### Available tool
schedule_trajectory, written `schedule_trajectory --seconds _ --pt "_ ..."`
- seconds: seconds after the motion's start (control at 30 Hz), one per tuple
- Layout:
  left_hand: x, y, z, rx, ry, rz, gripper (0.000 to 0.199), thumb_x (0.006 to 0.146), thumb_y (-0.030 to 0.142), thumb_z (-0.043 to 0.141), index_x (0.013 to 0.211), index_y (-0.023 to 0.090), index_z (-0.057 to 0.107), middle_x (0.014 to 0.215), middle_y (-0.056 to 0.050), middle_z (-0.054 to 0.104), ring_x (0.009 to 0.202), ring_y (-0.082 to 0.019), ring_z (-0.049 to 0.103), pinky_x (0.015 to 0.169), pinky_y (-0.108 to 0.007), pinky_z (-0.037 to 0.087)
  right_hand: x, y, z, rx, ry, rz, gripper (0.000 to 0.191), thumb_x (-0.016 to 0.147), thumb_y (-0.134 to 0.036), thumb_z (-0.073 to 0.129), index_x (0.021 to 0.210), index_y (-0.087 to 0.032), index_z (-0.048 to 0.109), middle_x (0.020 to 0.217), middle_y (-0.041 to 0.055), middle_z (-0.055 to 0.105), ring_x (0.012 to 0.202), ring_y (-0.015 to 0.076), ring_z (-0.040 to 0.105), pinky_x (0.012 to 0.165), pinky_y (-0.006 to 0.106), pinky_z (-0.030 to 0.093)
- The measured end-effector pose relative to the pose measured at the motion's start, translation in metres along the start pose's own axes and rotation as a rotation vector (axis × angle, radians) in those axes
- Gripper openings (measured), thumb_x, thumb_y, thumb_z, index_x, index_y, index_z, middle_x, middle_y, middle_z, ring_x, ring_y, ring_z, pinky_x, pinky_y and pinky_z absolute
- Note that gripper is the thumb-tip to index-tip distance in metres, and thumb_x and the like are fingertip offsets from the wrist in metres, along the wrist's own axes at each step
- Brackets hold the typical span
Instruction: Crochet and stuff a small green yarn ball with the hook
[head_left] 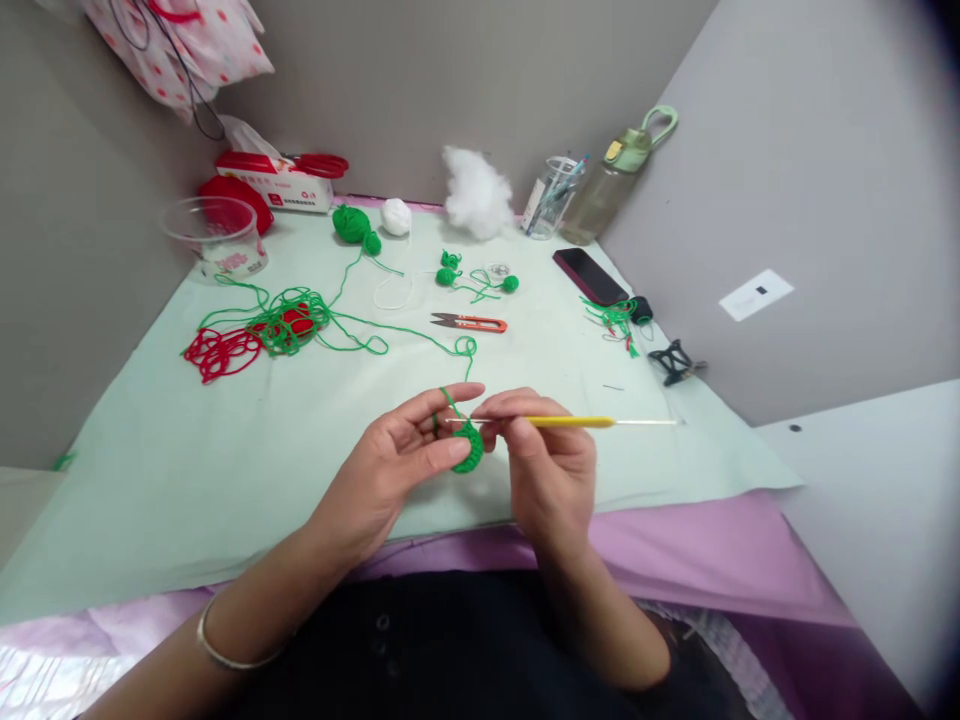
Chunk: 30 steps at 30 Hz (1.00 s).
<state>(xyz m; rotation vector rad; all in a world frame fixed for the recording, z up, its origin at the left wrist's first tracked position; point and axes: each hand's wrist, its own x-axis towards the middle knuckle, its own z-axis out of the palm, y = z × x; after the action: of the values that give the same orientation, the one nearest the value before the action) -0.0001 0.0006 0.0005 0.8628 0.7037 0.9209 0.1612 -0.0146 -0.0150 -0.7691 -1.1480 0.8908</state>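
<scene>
Between thumb and fingers, my left hand (394, 455) pinches a small round green crochet piece (469, 450). Green yarn (466, 365) loops over its raised index finger and trails back to a loose green tangle (289, 320) at the left. My right hand (551, 460) is closed in a pencil-like hold on a crochet hook (574, 422) with a yellow handle. The hook lies nearly level, and its metal tip reaches left just above the green piece, by the yarn. Beyond the hands lie orange-handled thread snips (469, 322).
Red yarn (223, 352) lies by the green tangle. Farther back are a plastic tub (232, 262), tissue box (289, 188), green yarn ball (350, 224), white yarn ball (396, 216), white stuffing (478, 193) and small green pieces (445, 276). At right stand a bottle (604, 195) and pen cup (551, 200), near a phone (590, 276).
</scene>
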Motion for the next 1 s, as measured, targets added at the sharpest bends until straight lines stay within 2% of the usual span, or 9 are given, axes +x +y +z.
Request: schedule_trajectory --seconds 0.07,0.17,0.3,0.43,0.63,0.8,1.0 --pt "-0.002 -0.001 -0.001 0.09 -0.037 0.037 0.047 0.086 0.028 0.079 0.132 0.028 0.071 0.101 -0.003 0.069 0.096 -0.018 0.062 0.089 -0.029 0.05 -0.001 0.002 0.0 -0.029 -0.005 0.005 0.012 0.096 -0.025 0.066 0.099 -0.025 0.078 0.094 0.0049 0.075 0.084 0.0164 0.067 0.068 0.029 0.054" --pt "-0.003 0.001 -0.004 0.198 -0.079 0.017 0.047 0.089 0.031 0.076 0.135 0.03 0.068 0.103 -0.004 0.067 0.1 -0.02 0.063 0.087 -0.029 0.051 0.0 0.003 -0.003 0.055 0.006 0.091 0.01 0.094 -0.03 0.069 0.094 -0.024 0.077 0.087 0.0035 0.073 0.072 0.0138 0.063 0.063 0.027 0.052" --pt "-0.002 0.006 -0.007 0.226 -0.097 -0.018 0.05 0.084 0.03 0.081 0.132 0.033 0.069 0.094 0.0 0.061 0.09 -0.017 0.062 0.079 -0.026 0.051 0.005 0.001 -0.006 0.216 -0.042 0.234 0.016 0.092 -0.036 0.07 0.086 -0.021 0.07 0.078 0.001 0.068 0.06 0.0108 0.055 0.057 0.024 0.049" --pt "-0.003 0.008 -0.006 0.243 -0.089 -0.001 0.052 0.081 0.026 0.083 0.131 0.032 0.07 0.089 0.002 0.057 0.085 -0.013 0.058 0.079 -0.024 0.051 0.007 -0.001 -0.007 0.256 -0.103 0.278 0.017 0.094 -0.036 0.067 0.086 -0.021 0.064 0.077 0.0 0.066 0.06 0.01 0.054 0.059 0.024 0.048" --pt "-0.005 0.011 -0.004 0.309 -0.064 0.05 0.049 0.085 0.021 0.077 0.133 0.028 0.068 0.09 0.001 0.057 0.094 -0.014 0.061 0.099 -0.03 0.049 0.007 -0.002 -0.01 0.162 -0.151 0.21 0.02 0.097 -0.039 0.063 0.088 -0.022 0.062 0.078 0.0016 0.068 0.063 0.0129 0.056 0.062 0.028 0.051" --pt "-0.008 0.011 -0.004 0.38 -0.033 0.084 0.048 0.087 0.022 0.074 0.134 0.029 0.067 0.092 0.001 0.059 0.096 -0.015 0.061 0.102 -0.031 0.049 0.003 -0.002 -0.013 0.079 -0.166 0.071 0.014 0.101 -0.03 0.057 0.096 -0.022 0.067 0.084 0.0029 0.069 0.075 0.0153 0.064 0.067 0.03 0.052" --pt "-0.008 0.012 0.0 0.483 0.036 0.128 0.048 0.086 0.021 0.072 0.133 0.025 0.068 0.092 0.0 0.062 0.095 -0.016 0.063 0.101 -0.031 0.049 -0.002 -0.008 -0.01 -0.133 -0.188 -0.095 0.016 0.103 -0.024 0.054 0.101 -0.024 0.07 0.094 0.005 0.073 0.082 0.0173 0.067 0.07 0.034 0.055"
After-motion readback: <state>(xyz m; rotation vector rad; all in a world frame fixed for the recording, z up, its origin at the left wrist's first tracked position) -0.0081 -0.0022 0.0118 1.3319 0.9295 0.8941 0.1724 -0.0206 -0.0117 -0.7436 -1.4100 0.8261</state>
